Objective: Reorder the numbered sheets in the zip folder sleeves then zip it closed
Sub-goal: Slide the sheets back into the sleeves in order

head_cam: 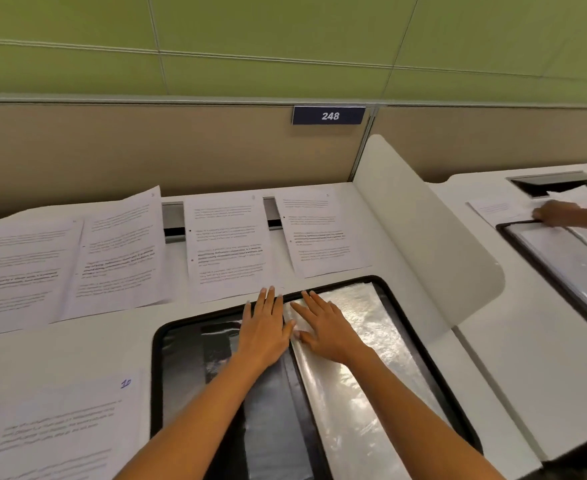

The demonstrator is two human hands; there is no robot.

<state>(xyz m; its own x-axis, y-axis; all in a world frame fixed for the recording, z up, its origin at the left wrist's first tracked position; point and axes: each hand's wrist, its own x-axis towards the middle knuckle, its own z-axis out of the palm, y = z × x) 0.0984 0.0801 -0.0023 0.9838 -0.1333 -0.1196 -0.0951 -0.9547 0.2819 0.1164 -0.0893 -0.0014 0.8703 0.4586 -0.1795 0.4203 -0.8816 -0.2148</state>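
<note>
Two flat hands, left hand [266, 327] and right hand [323, 329], fingers spread, pressing open zip folder [420, 337]

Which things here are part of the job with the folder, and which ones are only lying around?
For the job: zip folder, clear sleeves, sheets along the back, sheet at front left, left hand, right hand.
Lying about: number sign, white divider, neighbour's folder, another person's hand.
</note>
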